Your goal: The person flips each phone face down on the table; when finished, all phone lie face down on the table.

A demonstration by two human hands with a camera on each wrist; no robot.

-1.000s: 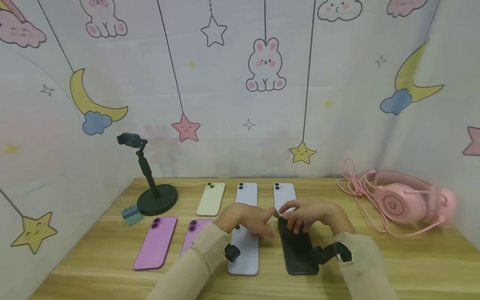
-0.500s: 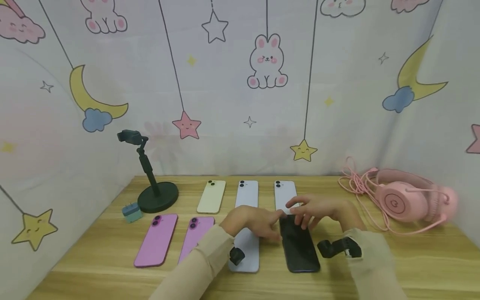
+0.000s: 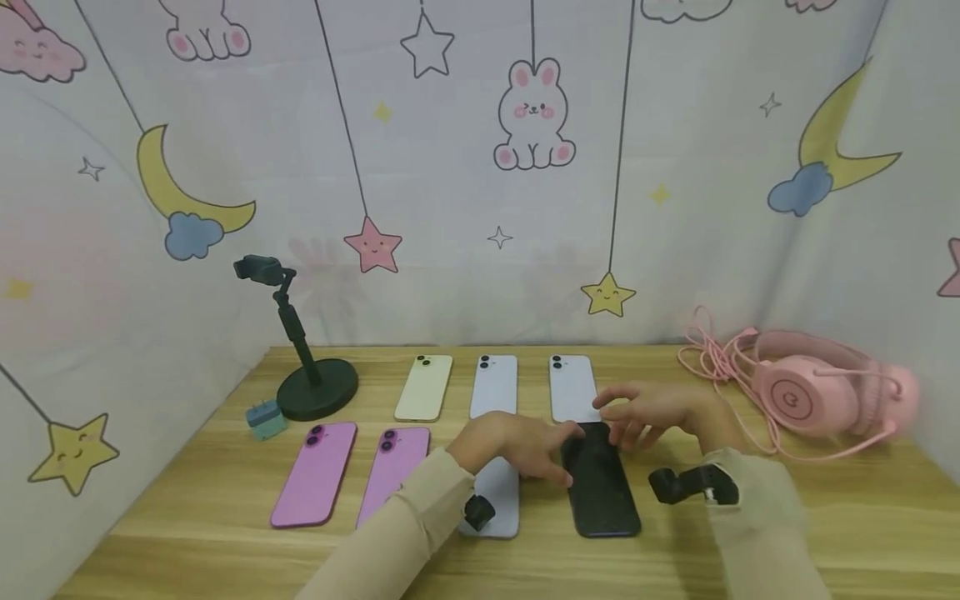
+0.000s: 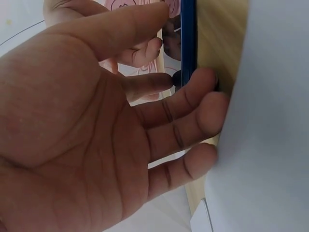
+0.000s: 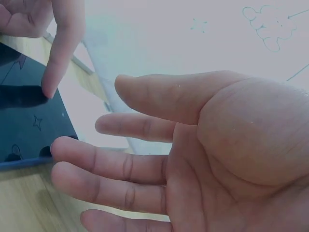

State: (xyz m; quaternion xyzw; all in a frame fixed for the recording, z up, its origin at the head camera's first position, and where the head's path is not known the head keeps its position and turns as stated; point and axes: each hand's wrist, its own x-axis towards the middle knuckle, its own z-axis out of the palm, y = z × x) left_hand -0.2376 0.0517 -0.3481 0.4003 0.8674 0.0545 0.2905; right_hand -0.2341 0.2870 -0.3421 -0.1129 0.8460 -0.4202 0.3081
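A black-screened phone [image 3: 602, 487] lies face up on the table; its blue edge shows in the left wrist view. My left hand [image 3: 517, 446] reaches over a lavender phone [image 3: 501, 504], its index fingertip at the dark screen's top and its thumb tip at the left long edge. In the right wrist view, that index finger [image 5: 60, 63] extends down onto the screen [image 5: 29, 113]. My right hand [image 3: 663, 412] hovers beside the dark phone's upper right corner, fingers loosely bent and holding nothing. Behind it lies a white phone [image 3: 572, 387], partly overlapped by the fingers.
Two pink-purple phones [image 3: 315, 475] lie at left, one partly behind my sleeve. A pale yellow phone [image 3: 423, 387] and another lavender phone [image 3: 493, 383] lie at the back. A black stand [image 3: 318, 387] and blue charger [image 3: 266, 419] occupy the left; pink headphones [image 3: 813, 400] the right.
My right hand has drawn off the dark screen to the right. My left hand has moved right, bringing its index finger and thumb to the dark phone. The view has tilted slightly.
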